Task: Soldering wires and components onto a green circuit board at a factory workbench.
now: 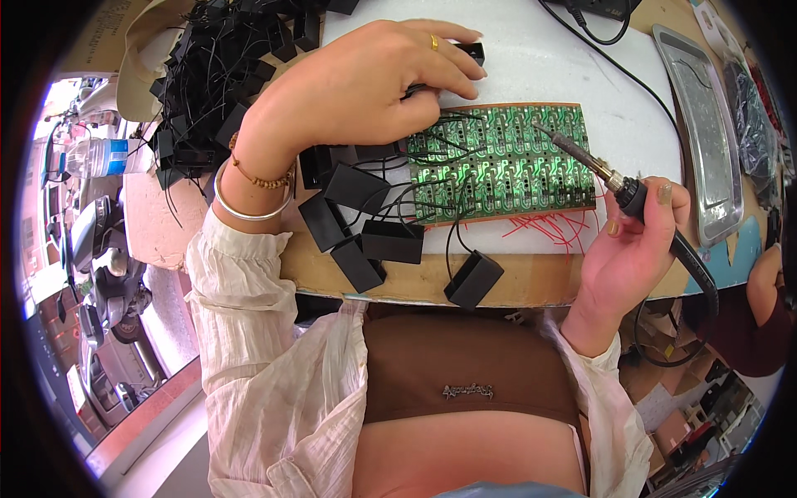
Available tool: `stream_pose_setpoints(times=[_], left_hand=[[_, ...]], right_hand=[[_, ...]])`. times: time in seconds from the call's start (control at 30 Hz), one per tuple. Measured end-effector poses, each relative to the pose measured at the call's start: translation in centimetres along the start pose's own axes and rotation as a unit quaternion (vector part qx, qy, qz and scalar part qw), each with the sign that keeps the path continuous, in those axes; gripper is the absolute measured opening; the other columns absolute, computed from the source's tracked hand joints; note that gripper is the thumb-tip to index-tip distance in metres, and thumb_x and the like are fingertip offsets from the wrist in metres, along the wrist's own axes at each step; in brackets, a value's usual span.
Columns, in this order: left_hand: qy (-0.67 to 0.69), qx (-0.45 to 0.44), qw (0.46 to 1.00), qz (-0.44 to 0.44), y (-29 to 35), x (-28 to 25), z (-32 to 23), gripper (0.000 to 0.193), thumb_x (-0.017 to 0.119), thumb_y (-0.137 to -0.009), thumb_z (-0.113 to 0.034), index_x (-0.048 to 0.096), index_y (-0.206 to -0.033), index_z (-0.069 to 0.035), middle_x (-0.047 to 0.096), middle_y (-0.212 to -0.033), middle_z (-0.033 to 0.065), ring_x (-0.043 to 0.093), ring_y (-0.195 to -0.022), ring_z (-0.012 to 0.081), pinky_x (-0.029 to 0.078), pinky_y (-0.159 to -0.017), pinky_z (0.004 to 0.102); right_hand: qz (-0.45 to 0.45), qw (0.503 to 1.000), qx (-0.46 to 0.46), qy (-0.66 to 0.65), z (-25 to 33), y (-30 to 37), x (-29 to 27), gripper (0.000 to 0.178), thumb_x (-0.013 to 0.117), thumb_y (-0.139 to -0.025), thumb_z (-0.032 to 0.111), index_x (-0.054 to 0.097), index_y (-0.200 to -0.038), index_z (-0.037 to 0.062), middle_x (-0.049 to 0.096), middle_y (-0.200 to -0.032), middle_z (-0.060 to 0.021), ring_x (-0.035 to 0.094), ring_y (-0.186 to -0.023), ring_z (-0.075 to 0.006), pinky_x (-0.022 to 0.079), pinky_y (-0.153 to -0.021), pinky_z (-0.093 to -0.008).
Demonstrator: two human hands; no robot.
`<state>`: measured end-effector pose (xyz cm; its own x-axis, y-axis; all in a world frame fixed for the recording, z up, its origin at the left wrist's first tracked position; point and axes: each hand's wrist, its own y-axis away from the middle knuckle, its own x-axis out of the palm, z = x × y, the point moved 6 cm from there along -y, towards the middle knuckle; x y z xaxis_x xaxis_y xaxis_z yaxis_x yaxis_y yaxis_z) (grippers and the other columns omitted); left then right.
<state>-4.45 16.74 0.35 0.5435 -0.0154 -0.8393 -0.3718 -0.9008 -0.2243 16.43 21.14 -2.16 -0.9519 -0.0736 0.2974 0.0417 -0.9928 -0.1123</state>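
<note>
I log: right hand (635, 249), fingers clamped on soldering iron (613, 178); green circuit panel (502, 163), left of that hand; left hand (390, 79), farther, curled by black piece (471, 55), gripping or not I cannot tell.

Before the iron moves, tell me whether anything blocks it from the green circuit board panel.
Nothing visible stands between the tip of the soldering iron in the right hand and the green circuit board panel. Black wires cross the panel's left part, where the left hand also reaches, away from the tip.
</note>
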Motion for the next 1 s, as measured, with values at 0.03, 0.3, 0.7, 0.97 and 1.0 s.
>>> stream_pose_setpoints(times=[0.03,0.3,0.7,0.97,1.0], left_hand=[[-0.047,0.003,0.999,-0.003,0.0,-0.1,-0.1,0.033,0.048,-0.061,0.008,0.062,-0.089,-0.002,0.059,-0.100,0.0090,0.050,-0.104,0.0276,0.044,-0.081,0.0333],[-0.015,-0.017,1.000,-0.002,-0.3,-0.9,1.2,0.028,0.053,-0.064,0.007,0.062,-0.088,-0.004,0.059,-0.098,0.0063,0.052,-0.098,0.0246,0.043,-0.081,0.0330],[0.014,-0.066,0.997,-0.037,-3.0,-0.2,0.5,0.014,0.055,-0.076,-0.006,0.060,-0.089,-0.004,0.060,-0.081,0.0050,0.056,-0.071,0.0188,0.044,-0.064,0.0270],[-0.053,-0.056,0.991,-0.112,-0.6,0.8,-2.8,0.008,0.057,-0.074,-0.012,0.059,-0.080,-0.009,0.054,-0.067,0.0027,0.049,-0.067,0.0185,0.035,-0.066,0.0295],[-0.062,-0.082,0.987,-0.125,-0.2,0.8,-2.9,0.006,0.059,-0.073,-0.012,0.060,-0.078,-0.009,0.054,-0.066,0.0019,0.049,-0.067,0.0178,0.034,-0.067,0.0294]], right_hand=[[0.002,1.000,0.002,0.000,0.0,0.0,0.0,0.015,0.053,-0.079,0.012,0.043,-0.072,0.0042,0.043,-0.055,-0.0020,0.032,-0.044,-0.0050,0.025,-0.043,-0.0175],[0.014,1.000,0.012,-0.005,-0.4,0.0,0.0,0.015,0.053,-0.080,0.013,0.043,-0.073,0.0049,0.043,-0.055,-0.0006,0.032,-0.047,-0.0044,0.024,-0.044,-0.0175],[0.013,1.000,0.014,-0.025,-0.2,-0.1,0.0,0.015,0.054,-0.080,0.013,0.043,-0.073,0.0056,0.043,-0.055,-0.0001,0.031,-0.046,-0.0040,0.024,-0.043,-0.0172],[-0.006,1.000,-0.007,0.003,0.4,-0.2,-0.9,0.016,0.055,-0.079,0.013,0.043,-0.074,0.0047,0.043,-0.056,-0.0013,0.032,-0.045,-0.0044,0.024,-0.043,-0.0173],[-0.005,1.000,-0.022,0.014,0.5,-0.1,-0.9,0.016,0.055,-0.079,0.013,0.043,-0.074,0.0044,0.043,-0.057,-0.0015,0.032,-0.046,-0.0045,0.025,-0.043,-0.0175]])
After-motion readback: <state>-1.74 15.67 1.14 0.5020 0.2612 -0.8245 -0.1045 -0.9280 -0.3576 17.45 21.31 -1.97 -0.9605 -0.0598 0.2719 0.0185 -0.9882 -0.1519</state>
